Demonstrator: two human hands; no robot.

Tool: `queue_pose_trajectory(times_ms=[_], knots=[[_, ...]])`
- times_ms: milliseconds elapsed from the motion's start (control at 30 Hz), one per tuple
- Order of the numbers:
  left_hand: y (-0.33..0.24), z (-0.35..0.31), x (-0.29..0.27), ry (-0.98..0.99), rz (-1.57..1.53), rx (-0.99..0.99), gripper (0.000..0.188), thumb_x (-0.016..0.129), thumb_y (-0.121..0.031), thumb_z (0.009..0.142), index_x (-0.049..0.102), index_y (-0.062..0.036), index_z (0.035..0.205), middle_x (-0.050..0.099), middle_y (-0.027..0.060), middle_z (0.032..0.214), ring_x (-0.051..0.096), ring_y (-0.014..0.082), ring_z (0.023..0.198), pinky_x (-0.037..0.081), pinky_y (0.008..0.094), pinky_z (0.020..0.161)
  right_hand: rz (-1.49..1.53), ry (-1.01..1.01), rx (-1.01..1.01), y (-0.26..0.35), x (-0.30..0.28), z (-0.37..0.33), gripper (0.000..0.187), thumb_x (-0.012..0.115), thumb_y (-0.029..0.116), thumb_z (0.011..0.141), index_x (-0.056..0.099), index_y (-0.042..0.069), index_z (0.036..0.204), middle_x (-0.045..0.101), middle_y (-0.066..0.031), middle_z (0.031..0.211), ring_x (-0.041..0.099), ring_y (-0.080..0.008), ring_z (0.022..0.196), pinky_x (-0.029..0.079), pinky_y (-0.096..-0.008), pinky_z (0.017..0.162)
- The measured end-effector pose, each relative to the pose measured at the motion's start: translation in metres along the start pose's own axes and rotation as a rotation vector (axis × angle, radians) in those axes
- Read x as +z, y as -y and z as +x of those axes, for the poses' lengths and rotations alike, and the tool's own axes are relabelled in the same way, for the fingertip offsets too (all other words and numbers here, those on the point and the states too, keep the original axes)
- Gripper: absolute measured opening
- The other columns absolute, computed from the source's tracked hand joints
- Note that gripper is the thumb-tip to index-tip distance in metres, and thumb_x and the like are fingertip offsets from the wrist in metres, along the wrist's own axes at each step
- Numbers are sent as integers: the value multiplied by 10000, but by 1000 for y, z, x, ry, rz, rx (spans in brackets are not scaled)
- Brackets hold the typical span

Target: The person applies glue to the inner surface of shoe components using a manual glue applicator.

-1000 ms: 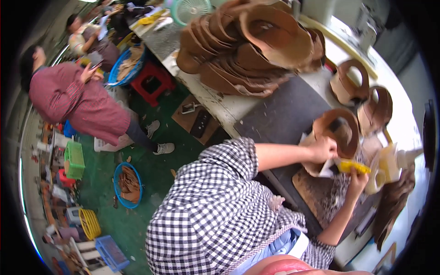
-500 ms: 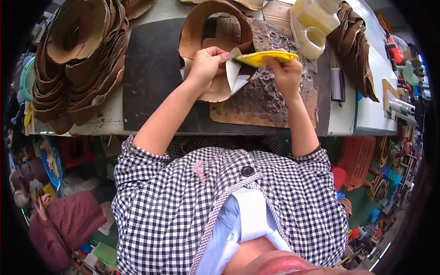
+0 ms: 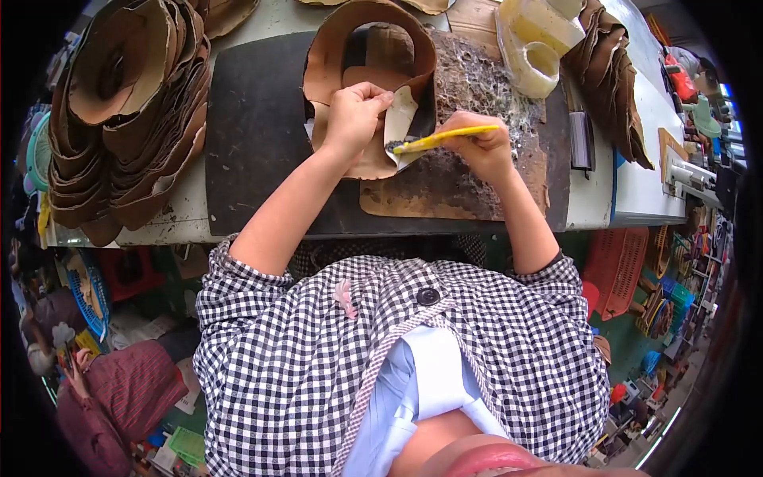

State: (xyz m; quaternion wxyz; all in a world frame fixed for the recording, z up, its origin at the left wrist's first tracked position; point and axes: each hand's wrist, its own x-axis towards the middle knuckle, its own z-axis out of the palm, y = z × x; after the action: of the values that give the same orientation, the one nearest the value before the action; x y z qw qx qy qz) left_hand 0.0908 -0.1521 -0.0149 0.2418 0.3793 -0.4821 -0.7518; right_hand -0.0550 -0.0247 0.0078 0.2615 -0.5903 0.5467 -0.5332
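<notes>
A looped brown leather shoe upper (image 3: 324,63) stands on the work surface in front of me, its pale inner side partly turned out. My left hand (image 3: 354,123) is closed in a pinch on its near part, at the edge of a whitish flap (image 3: 400,115). My right hand (image 3: 483,151) grips a yellow-handled brush (image 3: 445,138). The brush's dark bristle end touches the lower end of the flap. Fingers of my left hand partly hide the leather behind them.
A glue-crusted cardboard sheet (image 3: 445,195) lies on a black mat (image 3: 254,143). Beyond my right hand stands a yellowish glue container (image 3: 528,40). Stacked brown uppers (image 3: 143,143) fill the left, with more folded ones (image 3: 612,87) at right. Another person (image 3: 127,389) is at lower left.
My right hand has drawn the brush down along the flap toward me, and its yellow handle now shows narrower. The left hand keeps its pinch in nearly the same place.
</notes>
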Motion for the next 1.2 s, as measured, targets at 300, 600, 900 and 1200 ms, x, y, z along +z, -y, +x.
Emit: queue_pose_trajectory(times_ms=[300,600,900,1200], knots=[[17,4,-3,-72,175,120,165,584,-140,752,594,24,741,586,44,616,509,82,570,397,240,541,-215,-102,-76,15,23,-21,78,635,19,677,596,31,743,587,-80,674,576,-186,578,448,-257,516],[13,6,2,-84,267,210,177,575,-155,760,588,21,745,578,50,604,500,93,547,397,250,536,-687,-428,-291,7,11,14,94,619,34,695,580,35,780,577,-92,664,562,-233,554,442,-291,489],[-75,30,-46,-506,1204,1104,474,505,-367,802,455,3,1094,573,174,946,541,354,868,426,383,767,748,-626,-31,37,-35,-15,75,522,59,800,534,0,846,560,-43,692,504,-92,524,426,-187,536],[-133,38,18,-44,949,658,229,452,-139,730,576,-20,882,572,207,831,543,365,808,431,401,712,1342,-304,153,-39,-39,-34,230,556,260,753,433,69,713,400,-29,565,363,-143,502,295,-275,455]])
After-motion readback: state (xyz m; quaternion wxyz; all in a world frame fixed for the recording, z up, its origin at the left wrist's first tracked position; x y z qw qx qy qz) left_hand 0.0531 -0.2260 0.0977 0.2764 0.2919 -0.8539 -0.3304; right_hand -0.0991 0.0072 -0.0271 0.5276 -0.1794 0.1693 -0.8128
